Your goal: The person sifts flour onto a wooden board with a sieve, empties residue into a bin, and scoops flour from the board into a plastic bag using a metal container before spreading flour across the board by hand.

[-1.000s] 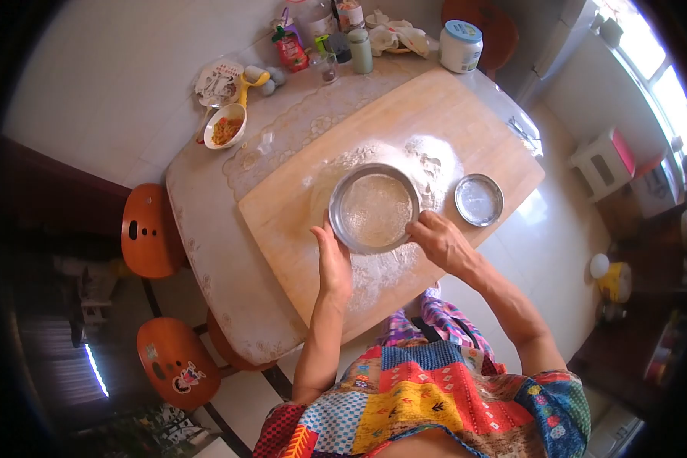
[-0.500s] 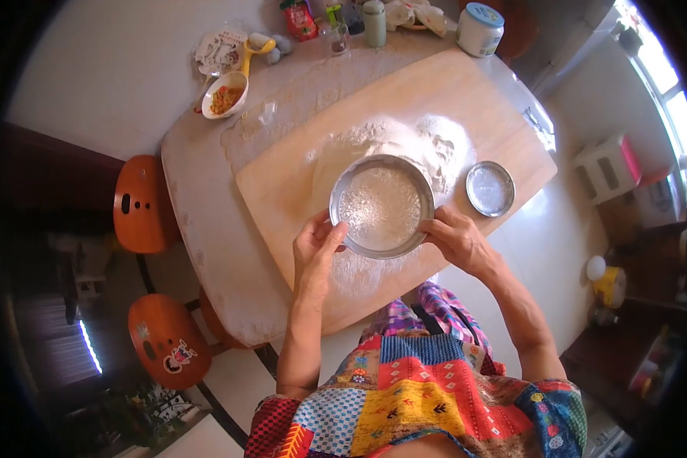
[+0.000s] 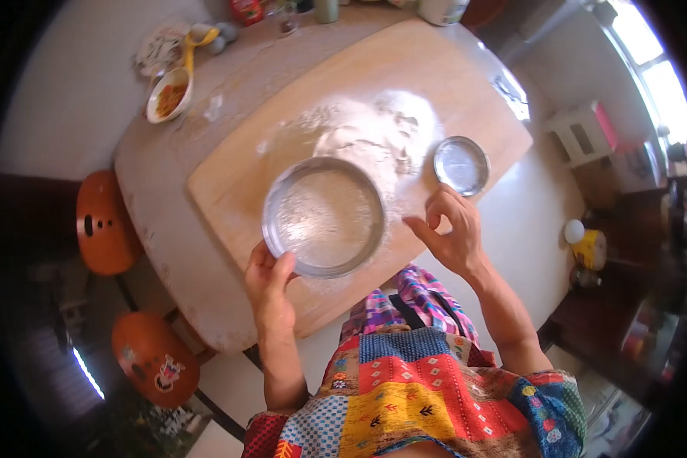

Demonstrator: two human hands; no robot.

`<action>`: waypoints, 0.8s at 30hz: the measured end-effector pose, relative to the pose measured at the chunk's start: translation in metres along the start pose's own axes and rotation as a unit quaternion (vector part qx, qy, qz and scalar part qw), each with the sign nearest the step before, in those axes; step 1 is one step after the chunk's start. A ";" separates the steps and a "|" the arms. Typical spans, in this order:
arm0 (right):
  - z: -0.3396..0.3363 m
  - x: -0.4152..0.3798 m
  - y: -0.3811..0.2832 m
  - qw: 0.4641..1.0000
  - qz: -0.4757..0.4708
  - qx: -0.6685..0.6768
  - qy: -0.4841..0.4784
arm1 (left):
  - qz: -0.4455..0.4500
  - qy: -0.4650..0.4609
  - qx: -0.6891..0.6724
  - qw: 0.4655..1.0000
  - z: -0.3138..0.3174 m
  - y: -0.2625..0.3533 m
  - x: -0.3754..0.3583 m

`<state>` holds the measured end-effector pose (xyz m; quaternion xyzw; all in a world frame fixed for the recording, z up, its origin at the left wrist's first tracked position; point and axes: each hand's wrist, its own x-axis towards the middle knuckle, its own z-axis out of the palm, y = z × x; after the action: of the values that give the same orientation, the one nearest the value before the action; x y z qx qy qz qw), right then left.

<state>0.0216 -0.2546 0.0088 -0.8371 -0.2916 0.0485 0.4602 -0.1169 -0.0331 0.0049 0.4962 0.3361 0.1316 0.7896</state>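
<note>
My left hand (image 3: 271, 286) grips the near left rim of a round metal flour sieve (image 3: 336, 269), thumb over the edge. A dusting of white flour shows across its mesh. My right hand (image 3: 454, 229) is off the sieve, to its right, thumb and forefinger apart and nothing between them. Just beyond its knuckles lies a small round metal dish (image 3: 461, 166), whitish inside. Behind the sieve a heap of white flour (image 3: 374, 141) spreads over the wooden board (image 3: 240, 172). The sieve hides part of the board.
The board rests on a table (image 3: 156, 179). At the far left stands a white bowl of food (image 3: 169, 95) beside a yellow-handled utensil (image 3: 198, 37). A white jar (image 3: 443, 9) and a red packet (image 3: 246, 9) line the back. Orange chairs (image 3: 105, 221) stand on the left.
My right hand has let go of the sieve and moved away, near the small dish. The sieve, now in my left hand alone, has shifted left. The whole view has shifted too.
</note>
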 end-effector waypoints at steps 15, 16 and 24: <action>-0.151 0.035 0.252 0.919 0.260 -0.251 0.160 | 0.039 0.090 0.024 0.995 0.020 -0.007 -0.008; -0.163 0.041 0.270 0.915 0.263 -0.255 0.170 | 0.034 0.113 0.008 0.993 0.027 -0.010 -0.010; -0.215 0.109 0.352 0.936 0.198 -0.270 0.113 | -0.024 0.129 -0.012 0.991 0.137 -0.044 0.028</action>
<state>0.3423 -0.4990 -0.1293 -0.9706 -0.0681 -0.0364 0.2281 -0.0109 -0.1338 -0.0065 0.4574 0.4454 0.1802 0.7483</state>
